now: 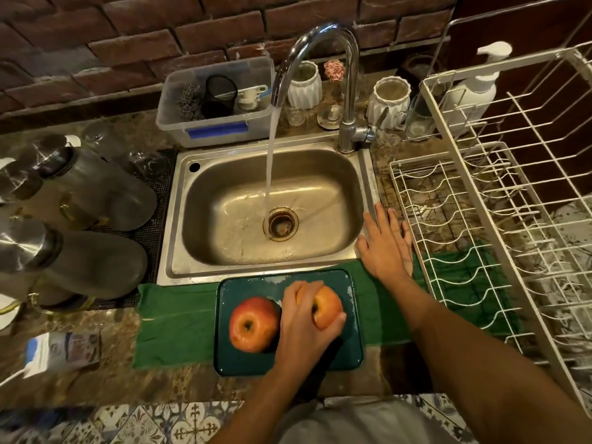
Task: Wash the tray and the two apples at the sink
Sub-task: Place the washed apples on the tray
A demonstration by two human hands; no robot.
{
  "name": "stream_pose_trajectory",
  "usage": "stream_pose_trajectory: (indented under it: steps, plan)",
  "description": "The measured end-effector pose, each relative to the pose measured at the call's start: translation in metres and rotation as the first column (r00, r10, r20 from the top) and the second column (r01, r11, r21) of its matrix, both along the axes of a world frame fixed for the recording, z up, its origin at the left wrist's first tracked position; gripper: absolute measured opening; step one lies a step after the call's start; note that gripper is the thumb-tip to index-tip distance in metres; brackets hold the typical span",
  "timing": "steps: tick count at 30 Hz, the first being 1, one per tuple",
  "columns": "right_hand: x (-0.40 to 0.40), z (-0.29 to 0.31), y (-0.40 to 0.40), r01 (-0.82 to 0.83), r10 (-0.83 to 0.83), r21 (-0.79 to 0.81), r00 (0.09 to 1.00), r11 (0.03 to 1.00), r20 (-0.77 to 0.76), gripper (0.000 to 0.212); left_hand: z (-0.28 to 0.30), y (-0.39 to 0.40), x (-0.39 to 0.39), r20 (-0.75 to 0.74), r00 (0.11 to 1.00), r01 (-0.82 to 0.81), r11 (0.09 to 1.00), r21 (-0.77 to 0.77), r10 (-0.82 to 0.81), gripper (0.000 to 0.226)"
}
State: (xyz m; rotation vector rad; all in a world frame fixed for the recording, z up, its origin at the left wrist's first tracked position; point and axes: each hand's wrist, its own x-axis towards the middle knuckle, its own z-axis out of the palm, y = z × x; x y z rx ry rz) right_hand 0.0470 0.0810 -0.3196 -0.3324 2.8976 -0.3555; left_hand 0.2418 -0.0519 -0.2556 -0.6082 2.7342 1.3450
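Observation:
A dark teal tray (350, 350) lies on a green cloth in front of the steel sink (205, 174). Two red-orange apples sit on it. The left apple (253, 325) stands free. My left hand (301, 322) grips the right apple (328, 307) from above, fingers curled round it. My right hand (386, 245) rests flat with straight fingers on the counter at the sink's right rim, holding nothing. Water runs from the chrome tap (320, 46) into the sink drain (281, 223).
A white wire dish rack (499, 219) fills the right side. Upturned glass jars (80, 193) lie on a mat at the left. A plastic tub (217, 100) of scrubbers, white jars and a soap pump stand behind the sink. The green cloth (173, 322) spans the counter front.

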Motion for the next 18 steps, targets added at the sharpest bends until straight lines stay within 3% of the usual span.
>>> stream_pose_trajectory:
  steps: [8, 14, 18]
  plan:
    - [0.0, 0.0, -0.001, 0.008, -0.008, 0.001, 1.0, 1.0, 0.024, 0.063, -0.009, 0.005, 0.011, -0.02, 0.993, 0.114, 0.987, -0.112, -0.117, 0.068]
    - [0.0, -0.001, 0.001, 0.009, -0.009, -0.015, 1.0, 1.0, 0.013, 0.061, -0.01, 0.009, 0.014, -0.047, 0.993, 0.101, 0.978, -0.18, -0.111, 0.071]
    - [-0.001, -0.006, 0.001, 0.01, -0.01, -0.033, 1.0, 0.999, 0.006, 0.06, 0.001, 0.013, 0.015, 0.025, 0.995, 0.098, 0.971, -0.219, -0.095, 0.081]
